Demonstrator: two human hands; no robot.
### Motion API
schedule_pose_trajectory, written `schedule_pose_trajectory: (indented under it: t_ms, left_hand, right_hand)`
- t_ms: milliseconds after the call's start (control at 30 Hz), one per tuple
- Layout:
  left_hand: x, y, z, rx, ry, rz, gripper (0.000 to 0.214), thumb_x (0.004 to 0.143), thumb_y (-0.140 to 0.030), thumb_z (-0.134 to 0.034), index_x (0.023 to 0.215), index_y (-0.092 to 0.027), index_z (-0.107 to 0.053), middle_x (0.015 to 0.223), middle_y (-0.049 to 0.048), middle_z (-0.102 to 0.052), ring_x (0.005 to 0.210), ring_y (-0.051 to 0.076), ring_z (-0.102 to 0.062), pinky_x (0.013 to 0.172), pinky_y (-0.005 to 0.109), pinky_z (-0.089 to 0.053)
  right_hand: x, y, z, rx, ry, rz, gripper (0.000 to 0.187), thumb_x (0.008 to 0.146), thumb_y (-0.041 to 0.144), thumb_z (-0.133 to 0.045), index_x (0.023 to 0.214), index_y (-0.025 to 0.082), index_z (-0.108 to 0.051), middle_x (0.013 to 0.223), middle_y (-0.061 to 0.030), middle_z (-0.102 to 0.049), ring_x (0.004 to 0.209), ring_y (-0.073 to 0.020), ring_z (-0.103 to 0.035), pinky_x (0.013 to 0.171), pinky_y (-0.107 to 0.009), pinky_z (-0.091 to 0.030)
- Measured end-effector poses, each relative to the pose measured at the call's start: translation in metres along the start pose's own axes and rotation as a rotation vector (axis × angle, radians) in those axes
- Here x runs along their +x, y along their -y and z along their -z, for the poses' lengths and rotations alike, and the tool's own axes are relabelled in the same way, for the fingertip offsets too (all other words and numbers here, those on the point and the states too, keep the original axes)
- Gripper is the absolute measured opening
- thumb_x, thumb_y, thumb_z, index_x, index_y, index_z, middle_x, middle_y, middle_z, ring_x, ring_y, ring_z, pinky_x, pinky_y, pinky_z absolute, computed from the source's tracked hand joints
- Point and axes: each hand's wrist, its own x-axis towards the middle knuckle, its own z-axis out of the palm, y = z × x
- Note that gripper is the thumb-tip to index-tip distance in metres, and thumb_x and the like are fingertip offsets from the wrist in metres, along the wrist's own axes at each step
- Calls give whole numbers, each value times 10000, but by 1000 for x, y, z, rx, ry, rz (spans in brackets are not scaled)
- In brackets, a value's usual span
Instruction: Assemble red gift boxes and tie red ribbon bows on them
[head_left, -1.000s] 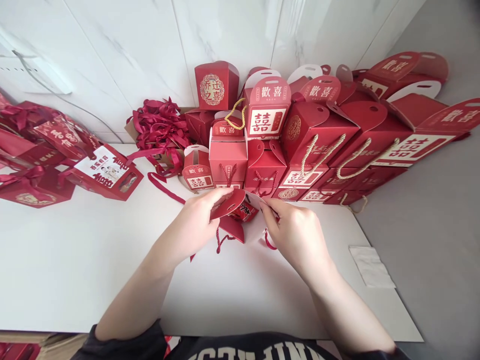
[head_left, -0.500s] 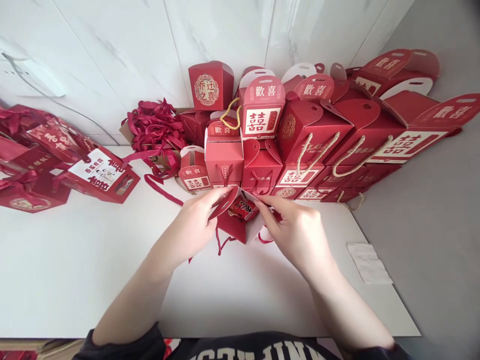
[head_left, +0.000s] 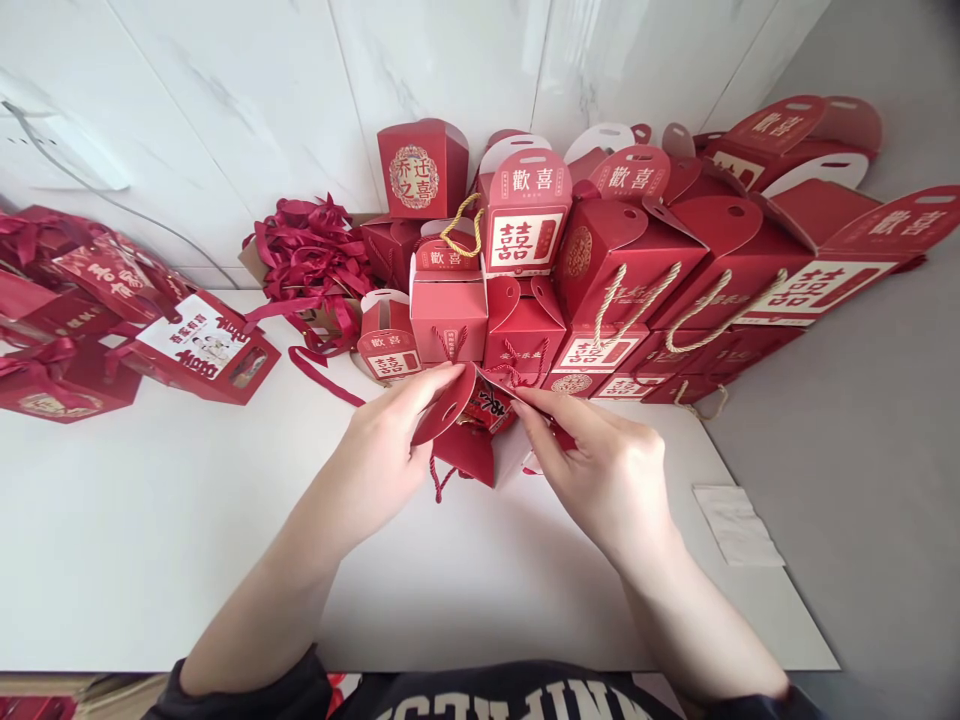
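Note:
Between my hands is a red gift box (head_left: 466,452) with its top flaps standing up and a red packet (head_left: 487,405) with black and white print inside. My left hand (head_left: 394,430) grips the left flap, which has an oval hole, thumb on one side and fingers on the other. On the right side, my right hand (head_left: 592,440) pinches the edge of another flap between thumb and fingers. A twisted red cord (head_left: 442,485) hangs from the box's front left. The far side of the box is hidden.
Stacked red gift boxes (head_left: 630,260) stand along the back wall. A heap of red ribbons (head_left: 311,255) lies left of them. Ribbon-tied boxes (head_left: 67,385) sit at the far left of the white table (head_left: 187,540). Folded white paper (head_left: 737,525) lies at the right edge.
The left flap has been bent a little further outward and down by my left hand. My right hand has shifted slightly to the right. The other boxes stay put.

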Motion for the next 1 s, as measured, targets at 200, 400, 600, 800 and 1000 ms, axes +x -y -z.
schedule_pose_trajectory:
  t_ms: [200,400,600,800,1000]
  left_hand:
    - [-2,2,1,24,-2,-25,685,788,-4,-428,1412,-287,-442,1415,-17,-532,1249,213,-554,1079,364,-476]
    - [-2,2,0,36,6,-41,708,782,13,-420,1423,-287,-415,1437,-23,-507,1284,192,-521,1108,329,-440]
    - [-3,1,-1,56,31,-32,718,797,-3,-414,1451,-295,-365,1477,-17,-455,1338,196,-463,1132,335,-399]
    - [-1,7,-16,96,346,110,718,839,-39,-346,1505,-292,-259,1357,87,-564,1099,252,-643,846,348,-549]
    - [7,21,-30,89,385,173,479,840,-61,-348,1236,-255,-535,907,76,-695,759,232,-685,597,283,-498]
  right_hand:
    - [1,0,0,27,29,0,166,926,224,-575,968,190,-732,731,20,-746,577,-92,-648,544,-215,-445]
    - [1,0,-2,28,54,6,158,921,219,-584,964,179,-730,741,18,-743,562,-91,-632,546,-217,-440]
    - [-1,0,-3,25,75,15,169,932,221,-563,973,175,-720,751,14,-744,590,-98,-649,556,-219,-425]
    - [1,-7,-25,-68,471,112,149,915,196,-564,844,198,-696,706,14,-713,590,-126,-638,519,-254,-330]
    - [2,-8,-32,-33,596,261,270,973,330,-490,895,160,-685,771,-43,-713,667,-160,-644,569,-278,-344]
